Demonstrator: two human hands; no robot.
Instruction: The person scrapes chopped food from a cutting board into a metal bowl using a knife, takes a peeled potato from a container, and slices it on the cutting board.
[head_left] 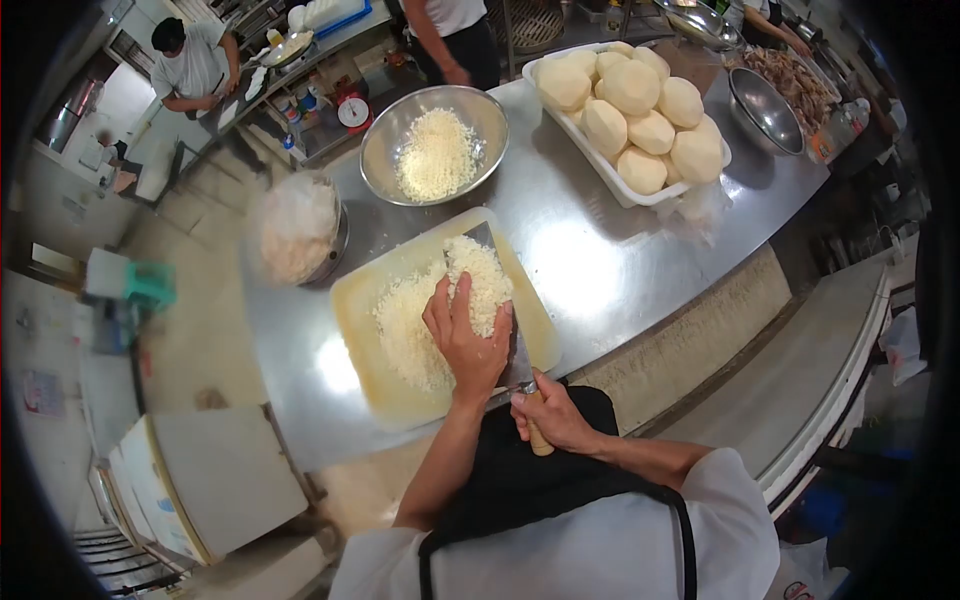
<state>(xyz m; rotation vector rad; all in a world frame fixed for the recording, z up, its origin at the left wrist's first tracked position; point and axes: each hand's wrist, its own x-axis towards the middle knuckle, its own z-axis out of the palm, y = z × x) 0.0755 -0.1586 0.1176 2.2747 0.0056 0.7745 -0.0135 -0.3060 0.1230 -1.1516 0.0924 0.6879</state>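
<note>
My right hand (555, 415) is wrapped round the wooden handle of a broad cleaver (518, 355). The blade lies low over a yellowish cutting board (385, 400), carrying a heap of finely chopped white food (480, 280). Against that heap rests my left hand (468, 335), its fingers spread and palm down on the food. More chopped pieces (410, 325) are piled on the board to the left of my left hand. Behind the board, a steel bowl (375, 150) holds a mound of similar white bits (437, 155).
A white tray (640, 195) of peeled round vegetables (630, 88) stands at the back right, beside an empty steel bowl (767, 110). A bag-lined container (300, 230) sits left on the metal table (590, 290). Other people (195, 65) stand beyond, near a red scale (352, 112).
</note>
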